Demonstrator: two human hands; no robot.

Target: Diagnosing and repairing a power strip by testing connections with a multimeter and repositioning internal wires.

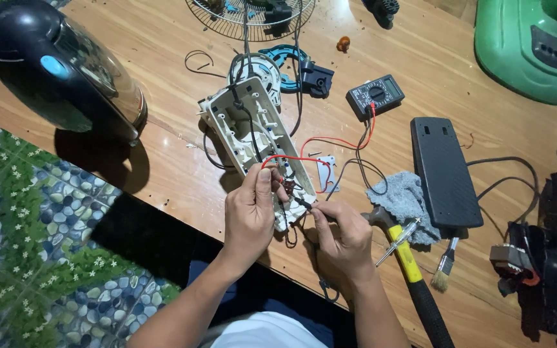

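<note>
We observe both hands at work over an opened white plastic housing [253, 138], which lies lengthwise on the wooden desk [162, 174], its near end at the desk's front edge. The left hand [249, 216] rests against the near end of the housing, its fingers [264, 183] clenched on a red probe lead [291, 158] and pressing it into the housing's interior. The right hand [343, 235] sits just beside it, fingers [322, 212] pinched on a thin black probe [301, 202] whose tip meets the housing's near end.

We trace the red lead and a black one back to a dark multimeter [375, 96] lying beyond the housing. To the right of the hands we note a hammer [410, 270] with a yellow and black handle, a screwdriver [398, 241] lying across it, a small brush [445, 264], a grey rag [407, 196] and a black textured panel [443, 171]. A black and steel kettle [56, 67] stands at the far left corner. A wire fan guard [246, 19] lies at the far edge, and a green casing [523, 48] occupies the far right.
</note>
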